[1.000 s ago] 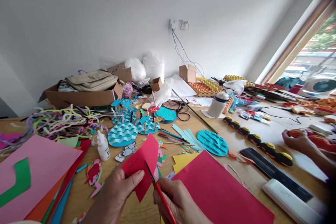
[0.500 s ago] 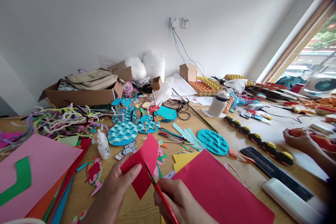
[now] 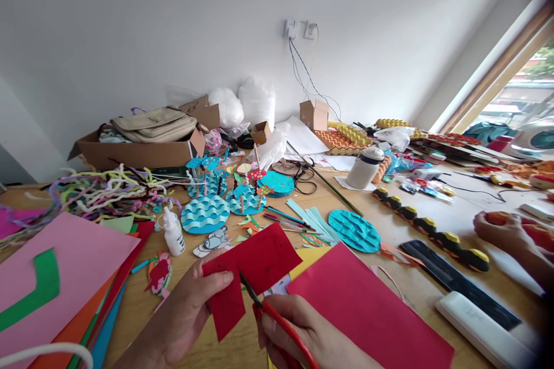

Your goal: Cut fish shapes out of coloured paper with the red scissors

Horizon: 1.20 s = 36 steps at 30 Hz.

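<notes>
Pinched in my left hand [image 3: 194, 294] is a piece of red paper [image 3: 264, 256], its thumb on top near the left edge. A cut splits the paper, and one flap hangs down below. My right hand [image 3: 298, 328] is closed round the red handles of a pair of scissors [image 3: 283, 328]. Their dark blades sit in the cut, close to my left thumb. Beneath and right of my right hand lies a larger red sheet [image 3: 367, 305], partly over yellow paper [image 3: 309, 258].
Left are stacked coloured sheets [image 3: 73, 265], a white glue bottle [image 3: 173, 233] and tangled pipe cleaners [image 3: 108, 193]. Blue wavy discs [image 3: 205, 215] stand behind. A white jar [image 3: 366, 168], a black-and-yellow strip [image 3: 426, 225] and another person's hand [image 3: 504, 236] are at right.
The red paper has turned, its larger part swinging right and lying flatter. The cut has opened wider, with the lower flap apart. The scissors have moved slightly with it.
</notes>
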### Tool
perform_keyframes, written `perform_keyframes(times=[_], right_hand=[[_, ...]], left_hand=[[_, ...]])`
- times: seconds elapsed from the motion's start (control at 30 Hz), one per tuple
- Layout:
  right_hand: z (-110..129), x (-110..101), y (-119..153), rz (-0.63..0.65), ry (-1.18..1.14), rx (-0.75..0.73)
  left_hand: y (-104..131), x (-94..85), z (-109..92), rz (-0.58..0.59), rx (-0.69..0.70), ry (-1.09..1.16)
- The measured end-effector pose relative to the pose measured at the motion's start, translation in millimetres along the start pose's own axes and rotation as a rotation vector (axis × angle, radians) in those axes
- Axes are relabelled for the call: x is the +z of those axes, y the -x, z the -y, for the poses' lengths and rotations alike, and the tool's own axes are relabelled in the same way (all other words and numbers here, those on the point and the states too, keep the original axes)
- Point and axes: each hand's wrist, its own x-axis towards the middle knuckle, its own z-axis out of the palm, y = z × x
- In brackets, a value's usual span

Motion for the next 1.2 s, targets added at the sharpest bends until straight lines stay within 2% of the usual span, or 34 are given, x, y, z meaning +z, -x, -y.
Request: perform_keyframes(times=[0.33,0.53,0.7,0.9,1.2], right_hand=[[-10,3,-1,-0.086,0.119,0.011],[-5,4,-2,-0.040,0.157,-0.022],[-3,1,-3,0.005,0.249,-0.091],[-7,0,-6,-0.023,0.332,-0.165],[-7,3,-4,-0.023,0.321,-0.113]], left_hand=[[2,2.7,-5,0.026,-0.052,-0.088],[3,2.7,-5,0.011,-0.078,-0.114],[1,-1.2,-1,0.041,-0.069,-0.141],[-1,-4.6,2,0.009,-0.079,-0.093],[-3,-3.2,7,0.142,-0.105,-0.062]])
